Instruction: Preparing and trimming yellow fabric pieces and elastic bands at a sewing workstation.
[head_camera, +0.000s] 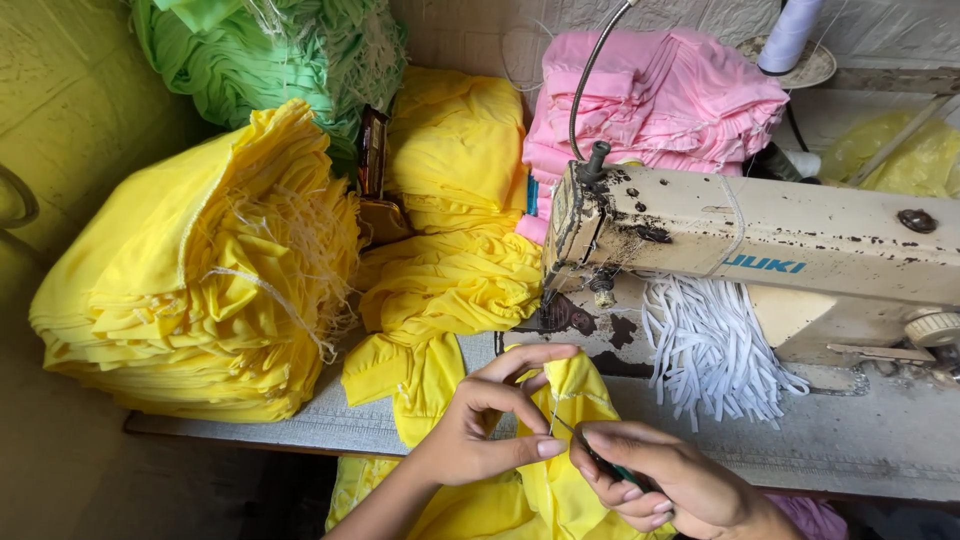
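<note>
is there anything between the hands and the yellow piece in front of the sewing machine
Nothing visible. The left hand already pinches the yellow fabric piece at its folded edge, and the right hand holds a small green-handled tool right against it. The sewing machine sits behind, apart.

Single head view, close, looking down, probably slightly forward, over the sewing table (860, 440).

Left hand (480, 425) pinches a fold of yellow cloth (560, 400) at the near table (860, 440) edge. Right hand (665, 480) is closed around a small dark-handled tool (600, 462), its tip against the cloth. Cream sewing machine (760, 260) stands behind, white elastic strips (710, 350) beneath its arm. Tied yellow bundle (200, 280) lies left; pink stack (655, 100) and green stack (280, 60) lie behind.
</note>
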